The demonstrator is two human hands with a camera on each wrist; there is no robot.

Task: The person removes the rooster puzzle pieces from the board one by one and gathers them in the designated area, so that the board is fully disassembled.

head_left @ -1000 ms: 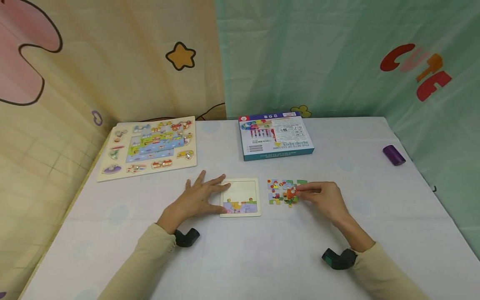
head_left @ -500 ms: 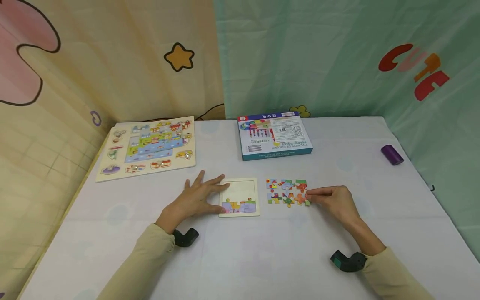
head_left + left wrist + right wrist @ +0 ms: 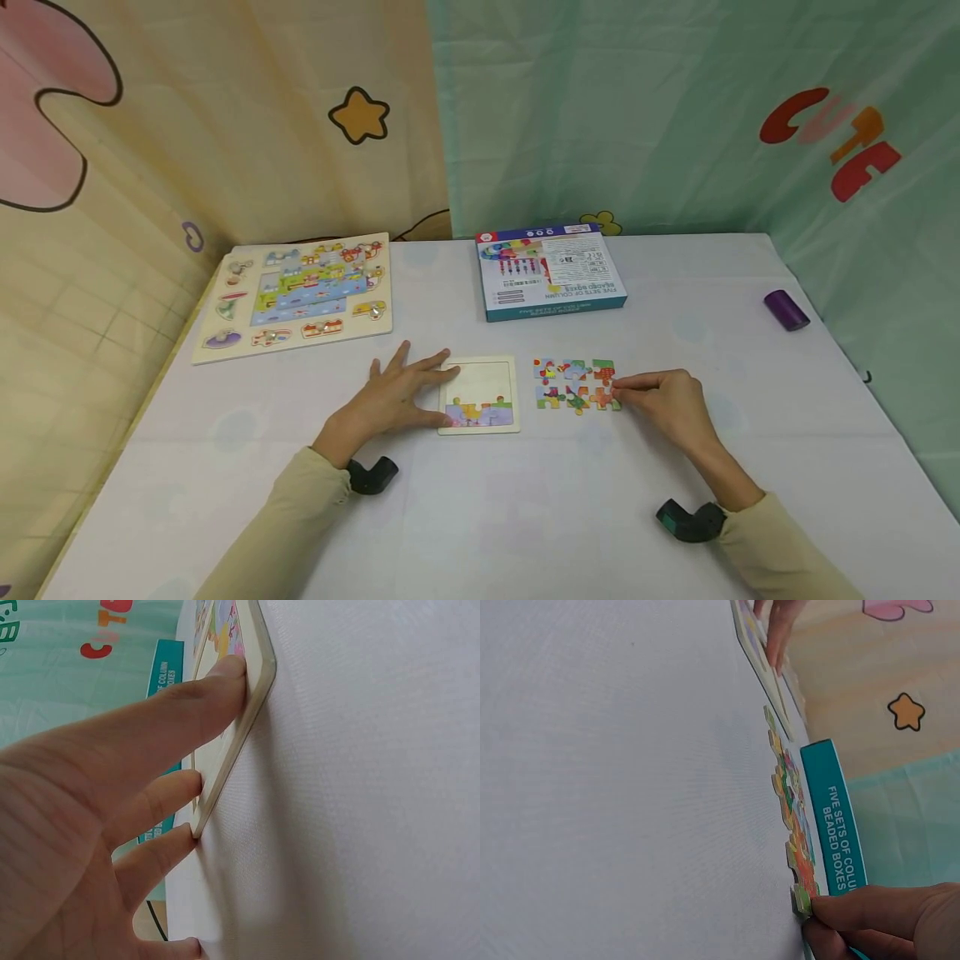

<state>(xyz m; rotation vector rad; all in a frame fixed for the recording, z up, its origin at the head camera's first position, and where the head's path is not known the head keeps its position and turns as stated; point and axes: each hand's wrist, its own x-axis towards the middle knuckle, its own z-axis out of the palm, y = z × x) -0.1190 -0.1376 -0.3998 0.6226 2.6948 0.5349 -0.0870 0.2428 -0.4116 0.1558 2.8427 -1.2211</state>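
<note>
One tight pinch of our right hand holds the orange-and-green flat jigsaw piece at four o'clock in the multicoloured cluster. It has moved off the cluster's middle, so we now see six pieces in two rows. At nine o'clock, our spread left hand touches the cream square wooden-looking frame, hiding part of its edge; the left wrist view crops the rest.

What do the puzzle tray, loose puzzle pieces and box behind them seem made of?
Puzzle tray: probably smooth, matte wood or fibreboard; its edge is thick and pale. Loose puzzle pieces: likely smooth printed board or wood, edges yellowish. Box: probably smooth printed cardboard, with crisp edges.
</note>
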